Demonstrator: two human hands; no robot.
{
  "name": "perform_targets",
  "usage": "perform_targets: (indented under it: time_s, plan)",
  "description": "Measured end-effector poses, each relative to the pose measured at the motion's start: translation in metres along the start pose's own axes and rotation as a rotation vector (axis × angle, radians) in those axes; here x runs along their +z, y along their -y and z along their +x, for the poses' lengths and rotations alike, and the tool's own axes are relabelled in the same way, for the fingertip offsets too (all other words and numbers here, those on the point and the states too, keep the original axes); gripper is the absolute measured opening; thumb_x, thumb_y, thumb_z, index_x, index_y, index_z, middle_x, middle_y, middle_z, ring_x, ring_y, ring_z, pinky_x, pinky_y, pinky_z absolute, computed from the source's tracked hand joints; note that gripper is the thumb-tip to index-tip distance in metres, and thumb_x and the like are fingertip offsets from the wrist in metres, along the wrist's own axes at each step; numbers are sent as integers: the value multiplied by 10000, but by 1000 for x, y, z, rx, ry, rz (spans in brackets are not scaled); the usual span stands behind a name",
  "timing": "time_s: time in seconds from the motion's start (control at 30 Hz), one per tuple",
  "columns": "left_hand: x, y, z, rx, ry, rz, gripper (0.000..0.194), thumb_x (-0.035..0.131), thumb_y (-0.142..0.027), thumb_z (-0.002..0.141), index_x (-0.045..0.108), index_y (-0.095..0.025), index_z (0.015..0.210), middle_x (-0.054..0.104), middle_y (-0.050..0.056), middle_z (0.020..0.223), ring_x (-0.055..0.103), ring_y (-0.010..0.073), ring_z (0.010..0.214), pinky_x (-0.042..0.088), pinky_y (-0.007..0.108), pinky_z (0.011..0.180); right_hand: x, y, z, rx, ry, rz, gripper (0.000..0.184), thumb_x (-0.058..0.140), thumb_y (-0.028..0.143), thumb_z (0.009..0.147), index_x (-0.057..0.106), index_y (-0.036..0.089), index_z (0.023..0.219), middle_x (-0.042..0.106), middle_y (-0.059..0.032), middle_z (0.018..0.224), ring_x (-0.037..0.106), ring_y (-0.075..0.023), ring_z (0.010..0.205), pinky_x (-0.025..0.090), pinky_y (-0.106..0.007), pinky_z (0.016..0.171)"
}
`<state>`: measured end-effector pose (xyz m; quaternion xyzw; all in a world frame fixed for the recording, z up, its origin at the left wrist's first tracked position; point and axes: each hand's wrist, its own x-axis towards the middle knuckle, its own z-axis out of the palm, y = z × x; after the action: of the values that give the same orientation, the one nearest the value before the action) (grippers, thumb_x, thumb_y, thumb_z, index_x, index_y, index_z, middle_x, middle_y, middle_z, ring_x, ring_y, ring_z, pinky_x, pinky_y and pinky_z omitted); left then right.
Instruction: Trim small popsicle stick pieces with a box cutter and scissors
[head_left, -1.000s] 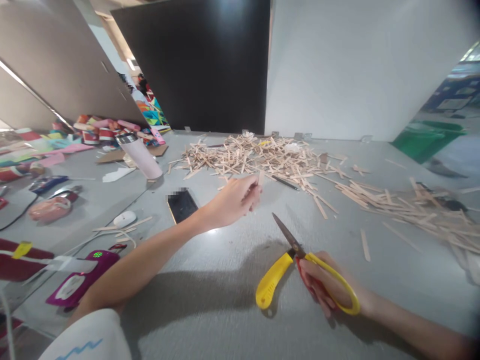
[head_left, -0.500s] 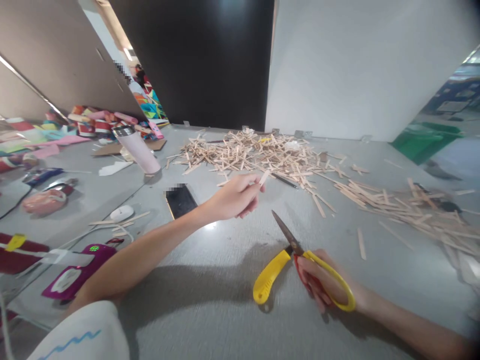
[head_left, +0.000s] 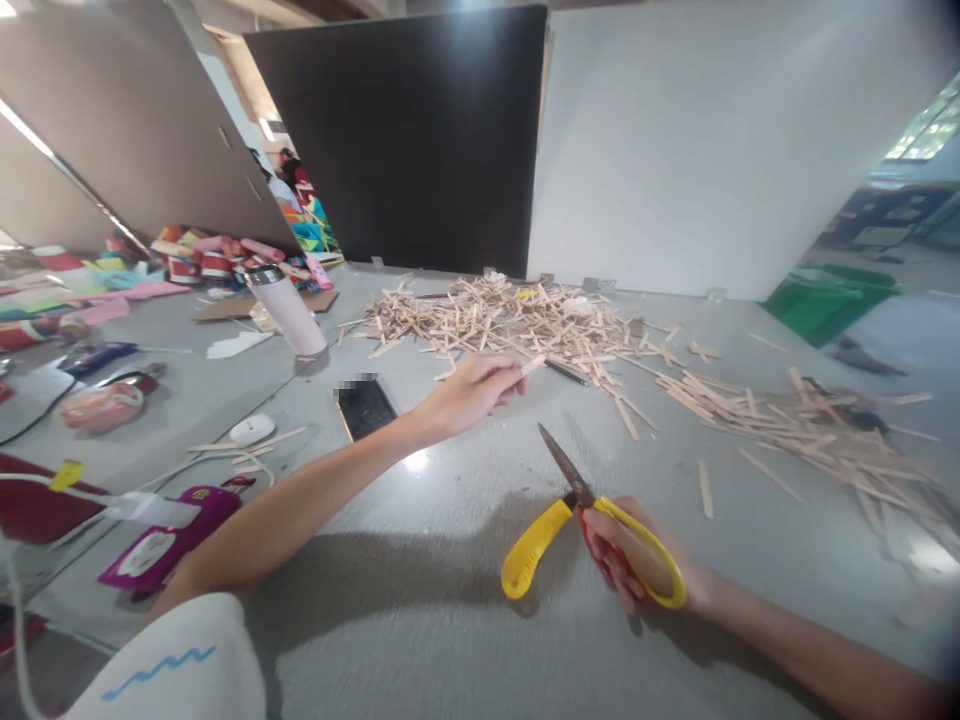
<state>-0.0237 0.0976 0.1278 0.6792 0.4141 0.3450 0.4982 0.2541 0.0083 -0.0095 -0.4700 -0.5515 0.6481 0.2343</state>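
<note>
My left hand (head_left: 484, 392) is closed in front of the heap, pinching a short piece of wooden craft stick (head_left: 533, 366) whose end sticks out past the fingertips. My right hand (head_left: 626, 550) is wrapped round the yellow and red handles of a pair of scissors (head_left: 568, 467). The scissor blades look closed together and point away toward the left, apart from the stick. Just left of the handles lies a yellow-handled tool (head_left: 534, 550), its dark end partly behind the scissors. Beyond both hands spreads a loose heap of wooden craft sticks (head_left: 480, 315).
A phone (head_left: 365, 408) lies beside my left forearm. Further left are a pale tumbler (head_left: 289, 312), a white mouse (head_left: 253, 429) and a purple power strip (head_left: 169, 535) with cables. More sticks (head_left: 817, 440) lie scattered right. Dark and white panels (head_left: 405, 140) stand behind the table.
The camera view has tilted up slightly. The stick piece in my left hand now points more to the right. My right hand keeps its hold on the scissors.
</note>
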Motion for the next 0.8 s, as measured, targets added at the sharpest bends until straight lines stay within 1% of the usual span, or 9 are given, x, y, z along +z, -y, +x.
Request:
perform_targets:
  time_s: [0.13,0.23,0.3,0.37,0.47,0.57,0.63,0.73,0.8]
  plan:
    - [1,-3,-2,-10,3,-12,282,427,-156,1074,577,-177,836,328,-61,668,305,99,557,229,228,518,0,0,1,21,-3,-19,770,615,955,847,520,228,611,487,45,381,518,-117,285,349,-194,330]
    - [1,-3,-3,7,13,4,265,417,-90,1033,595,-168,853,344,-56,668,312,102,567,239,234,527,3,1,0,8,-48,-3,803,590,1002,832,538,225,632,477,51,400,504,-117,295,371,-205,337]
    - [2,-2,-3,21,26,18,260,408,-59,1008,607,-168,882,361,-55,667,323,105,568,256,236,528,6,4,-2,-29,-84,25,825,553,1031,830,563,224,655,466,47,402,500,-126,312,422,-230,368]
    - [2,-1,-4,41,33,49,250,404,-53,1005,607,-174,923,388,-56,666,356,109,572,291,232,532,8,9,-7,-92,-110,66,833,526,1035,847,596,218,699,499,25,426,520,-139,354,501,-268,442]
    - [2,0,-8,118,84,136,182,424,-100,1063,577,-186,1015,542,-34,715,475,109,604,386,221,557,8,20,-18,-200,-118,92,823,486,1003,908,639,209,753,554,-10,479,567,-165,440,589,-321,588]
    - [4,1,-14,159,240,142,100,432,-193,1135,506,-209,1069,734,46,897,684,135,738,503,226,591,7,28,-34,-248,-82,85,802,471,978,937,654,218,759,536,-7,482,548,-176,447,595,-343,595]
    - [7,1,-18,153,299,89,85,432,-241,1158,468,-224,1083,772,80,977,768,171,831,558,238,600,7,29,-45,-239,-34,79,787,501,982,917,652,225,761,515,6,489,502,-164,425,594,-350,570]
    - [12,1,-22,143,323,34,74,437,-276,1171,439,-235,1109,778,103,1029,804,201,889,608,255,606,7,25,-55,-188,46,91,773,523,967,921,671,219,800,516,13,529,468,-143,430,612,-348,587]
    - [14,-1,-25,139,349,23,93,431,-280,1176,426,-241,1091,777,108,1041,804,199,903,631,263,632,7,21,-57,-160,83,106,756,522,945,947,679,215,823,518,16,531,463,-136,431,607,-326,578]
